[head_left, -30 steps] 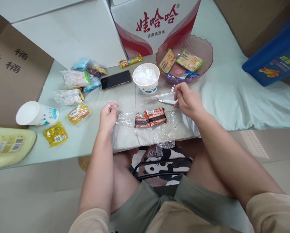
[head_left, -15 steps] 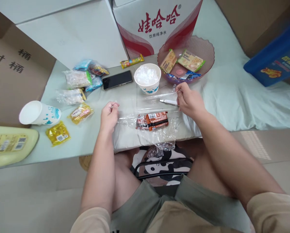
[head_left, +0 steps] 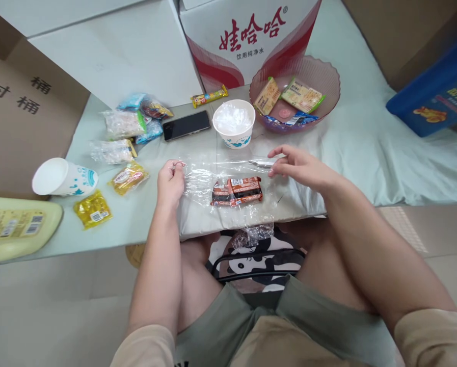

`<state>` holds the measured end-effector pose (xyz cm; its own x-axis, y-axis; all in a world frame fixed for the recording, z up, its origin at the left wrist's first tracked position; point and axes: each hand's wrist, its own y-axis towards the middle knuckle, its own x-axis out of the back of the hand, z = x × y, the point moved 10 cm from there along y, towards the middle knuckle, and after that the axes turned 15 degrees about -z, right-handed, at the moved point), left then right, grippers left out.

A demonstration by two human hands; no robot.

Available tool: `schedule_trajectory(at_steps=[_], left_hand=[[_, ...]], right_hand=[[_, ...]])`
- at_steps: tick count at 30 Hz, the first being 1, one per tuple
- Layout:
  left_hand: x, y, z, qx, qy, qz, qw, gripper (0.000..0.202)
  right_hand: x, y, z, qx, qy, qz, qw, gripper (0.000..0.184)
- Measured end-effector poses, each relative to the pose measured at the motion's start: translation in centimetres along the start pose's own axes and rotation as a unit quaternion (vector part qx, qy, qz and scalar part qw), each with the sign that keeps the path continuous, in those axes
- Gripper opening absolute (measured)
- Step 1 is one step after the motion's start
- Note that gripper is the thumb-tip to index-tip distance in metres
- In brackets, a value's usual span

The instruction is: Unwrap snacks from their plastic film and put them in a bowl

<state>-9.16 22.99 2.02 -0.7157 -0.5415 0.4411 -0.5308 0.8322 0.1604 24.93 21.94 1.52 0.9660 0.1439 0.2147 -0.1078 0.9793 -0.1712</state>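
Observation:
A clear plastic bag lies flat on the table's front edge with brown snack bars inside it. My left hand is closed in a pinch on the bag's left edge. My right hand rests at the bag's right edge, fingers stretched out toward its opening, beside a small white tool lying under the film.
A plastic-lined paper bowl, a black phone and a pink bowl of snacks sit behind. Several snack packets and a tipped paper cup lie left. A yellow bottle lies at the left edge, cartons behind.
My right hand has lowered from a raised pinch on the bag's top edge and its fingers have spread flat. The bag now lies flatter. The left hand has stayed put.

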Motion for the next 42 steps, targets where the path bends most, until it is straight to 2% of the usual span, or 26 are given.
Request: schedule_trajectory(at_steps=[2,5,8,13,20,25,34,37,39,42], left_hand=[[0.0,0.0,0.1,0.006,-0.004,-0.002,1.000,0.013],[0.0,0.0,0.2,0.006,-0.004,-0.001,1.000,0.012],[0.2,0.1,0.3,0.007,-0.004,-0.004,1.000,0.012],[0.7,0.3,0.6,0.018,-0.004,-0.021,1.000,0.014],[0.6,0.2,0.6,0.024,-0.024,-0.021,0.999,0.012],[0.6,0.2,0.7,0.021,-0.013,-0.016,1.000,0.011],[0.2,0.0,0.3,0.025,-0.007,-0.009,1.000,0.012],[0.2,0.1,0.5,0.023,-0.006,-0.006,1.000,0.011],[0.2,0.1,0.6,0.021,-0.009,-0.004,1.000,0.010],[0.5,0.1,0.5,0.022,-0.005,-0.012,1.000,0.011]], right_hand=[[-0.5,-0.5,0.5,0.016,0.030,0.030,0.999,0.039],[-1.0,-0.7,0.9,0.018,0.084,0.042,0.995,0.038],[-1.0,-0.5,0.7,-0.005,0.098,0.010,0.995,0.036],[0.0,-0.1,-0.1,-0.045,0.061,-0.071,0.995,0.031],[0.5,0.0,-0.9,-0.073,0.010,-0.126,0.989,0.024],[0.8,0.0,-0.6,-0.062,-0.002,-0.144,0.988,0.019],[2.6,0.1,-0.1,-0.033,-0.065,-0.200,0.977,0.016],[2.9,0.0,-0.1,-0.037,-0.067,-0.209,0.975,0.018],[3.0,-0.2,-0.4,-0.063,-0.053,-0.205,0.975,0.021],[2.1,-0.8,-1.4,-0.134,-0.009,-0.148,0.980,0.035]])
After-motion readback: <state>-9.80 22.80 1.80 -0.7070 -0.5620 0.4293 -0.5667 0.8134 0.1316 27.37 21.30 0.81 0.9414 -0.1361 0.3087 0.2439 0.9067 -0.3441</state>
